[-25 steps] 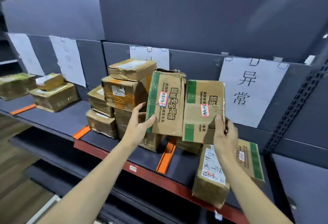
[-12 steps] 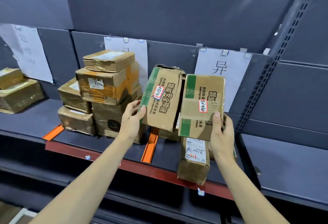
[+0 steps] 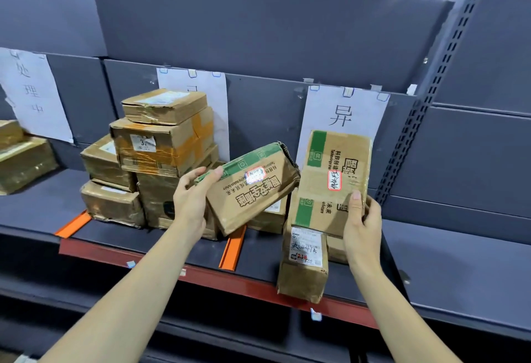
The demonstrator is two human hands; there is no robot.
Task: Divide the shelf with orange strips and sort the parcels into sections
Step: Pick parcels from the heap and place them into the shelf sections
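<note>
My left hand (image 3: 192,199) grips a green-striped cardboard parcel (image 3: 253,187), tilted over to the left above an orange strip (image 3: 233,247) on the grey shelf (image 3: 448,270). My right hand (image 3: 362,220) holds a second green-striped parcel (image 3: 330,181) upright, thumb on its front, right of that strip. Below it a long brown parcel (image 3: 304,265) with a white label sticks out over the shelf's red front edge. Another orange strip (image 3: 73,224) lies further left. Between the two strips stands a stack of taped brown parcels (image 3: 161,158).
Paper signs hang on the back panel: one with a large character (image 3: 342,112) behind the right parcel, one (image 3: 34,95) at far left, one (image 3: 201,89) behind the stack. More parcels (image 3: 23,161) sit at the left edge. A perforated upright (image 3: 431,95) bounds the bay.
The left parcel has tipped from upright to lying slanted to the left in my left hand. The right parcel stays upright. The view has shifted rightwards.
</note>
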